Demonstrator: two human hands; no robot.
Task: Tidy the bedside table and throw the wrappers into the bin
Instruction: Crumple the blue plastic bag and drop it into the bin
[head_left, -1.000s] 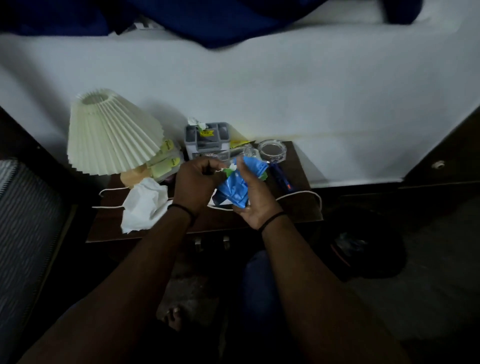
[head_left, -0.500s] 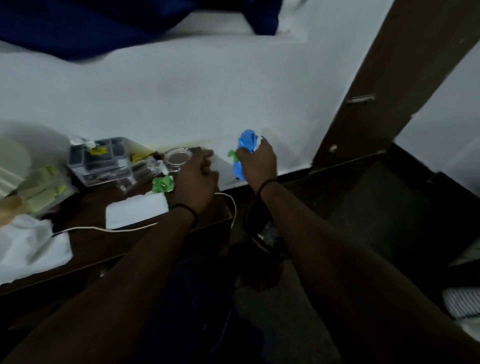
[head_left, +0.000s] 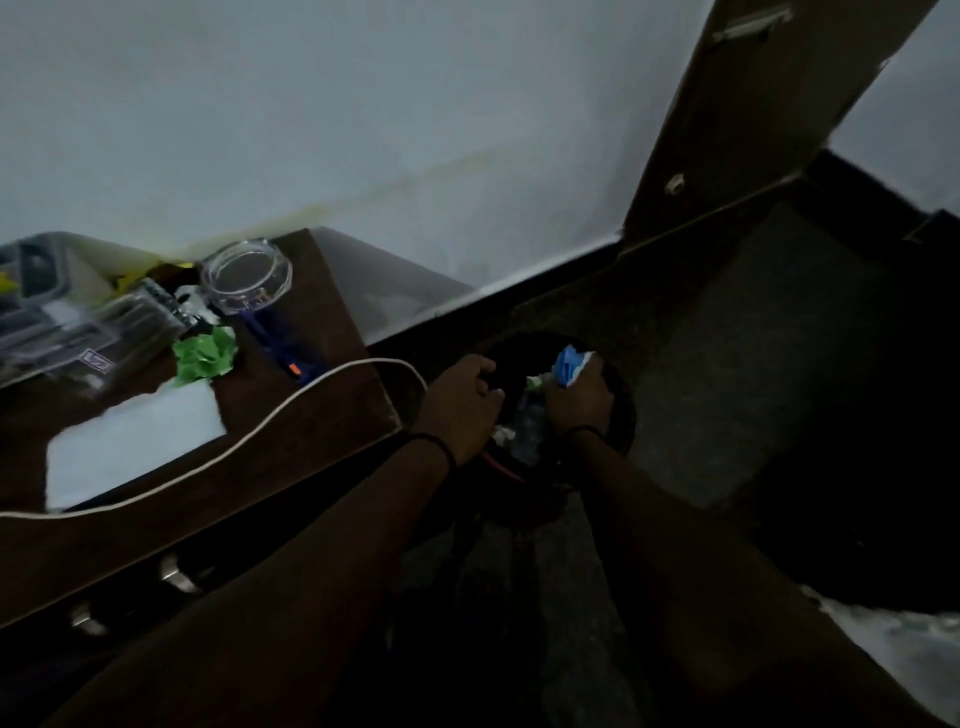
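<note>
My right hand grips a crumpled blue wrapper with a bit of green showing, held right over the mouth of a dark bin on the floor beside the bedside table. My left hand hovers at the bin's left rim with its fingers curled; whether it holds anything is hidden. A crumpled green wrapper lies on the table top. Rubbish shows pale inside the bin.
On the table are a clear glass dish, a blue pen-like item, a white tissue, a white cable and a clear organiser box. A dark wooden door stands to the right.
Both hands have gone from above the table down and right to the bin on the floor. The view has swung right and the lamp has left the frame.
</note>
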